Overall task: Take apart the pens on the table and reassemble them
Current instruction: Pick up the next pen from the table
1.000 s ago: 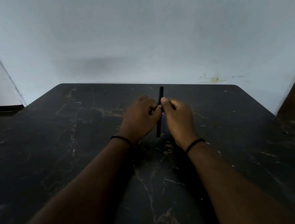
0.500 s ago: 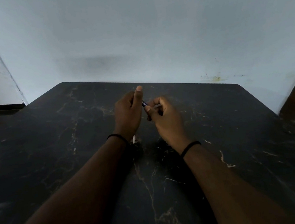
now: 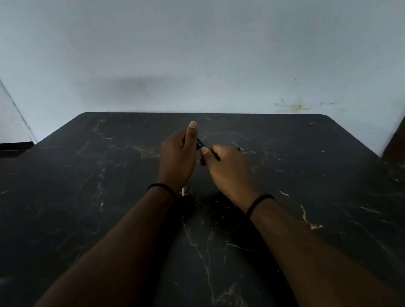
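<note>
Both hands are raised together above the middle of the dark marbled table (image 3: 300,180), well short of its far edge by the pale wall (image 3: 208,39).

Left hand (image 3: 177,161): fingers curled, thumb standing straight up. It grips a dark blue pen piece (image 3: 199,143), of which only a short stretch with pale lettering shows, just right of the thumb. A small white tip (image 3: 183,192) pokes out below the wrist of this hand; cannot tell whether it belongs to the same pen or lies on the table.

Right hand (image 3: 226,168): just right of the left hand, nearly touching it. Its fingers are curled inward, and thumb and forefinger pinch the lower end of the blue piece. Most of the pen is hidden between the two hands.

A thin black band (image 3: 161,186) circles the left wrist, and another (image 3: 258,201) the right. Both forearms stretch back across the near half of the table.
</note>
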